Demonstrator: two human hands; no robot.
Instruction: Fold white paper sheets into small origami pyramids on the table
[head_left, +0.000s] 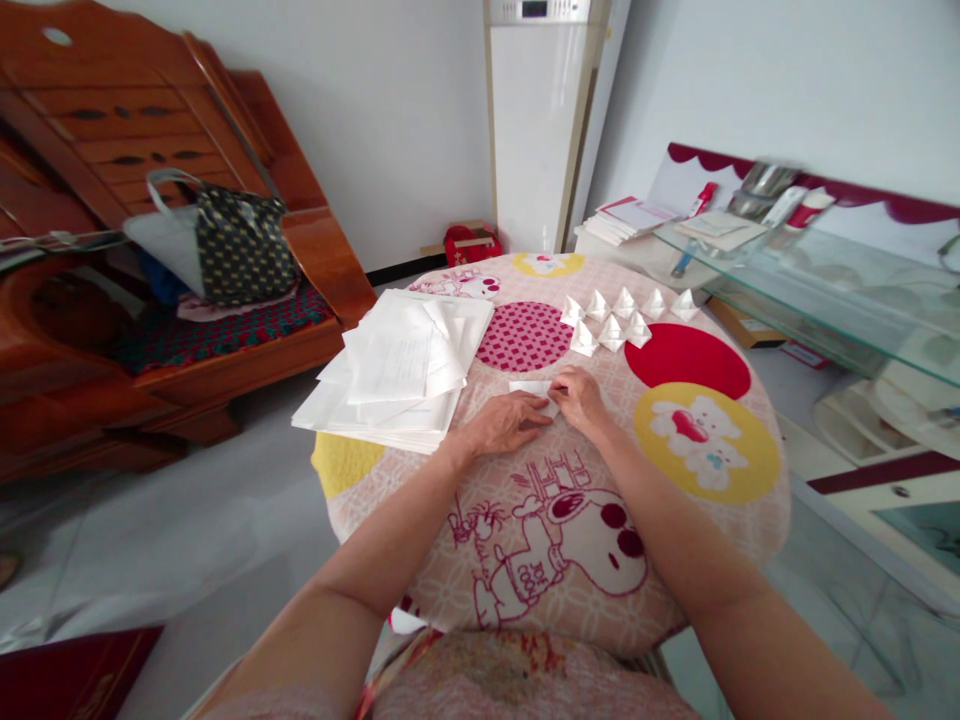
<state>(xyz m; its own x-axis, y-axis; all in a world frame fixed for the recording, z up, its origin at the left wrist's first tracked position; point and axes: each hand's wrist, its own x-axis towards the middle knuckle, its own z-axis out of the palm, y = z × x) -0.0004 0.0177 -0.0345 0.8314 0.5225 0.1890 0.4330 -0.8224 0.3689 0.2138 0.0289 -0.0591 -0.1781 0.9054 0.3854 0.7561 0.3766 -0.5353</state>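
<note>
A small piece of folded white paper (pixel 529 386) lies on the patterned tablecloth in front of me. My left hand (pixel 504 422) rests flat over its left and near side, fingers stretched out and pointing right. At the paper's right edge, my right hand (pixel 577 400) has its thumb and fingertips pinched together on it. Part of the paper is hidden beneath both hands. Beyond them, to the right, several small folded white paper boats (pixel 610 332) stand in two rows. On the left is a loose stack of white paper sheets (pixel 390 365), some with faint print.
The round table (pixel 517 590) has a cloth with cartoon figures and coloured circles. A glass-topped stand (pixel 847 290) with papers and containers is close on the right. To the left is a wooden sofa (pixel 315 260) bearing a dotted bag (pixel 244 245). A white cabinet unit (pixel 536 130) stands behind.
</note>
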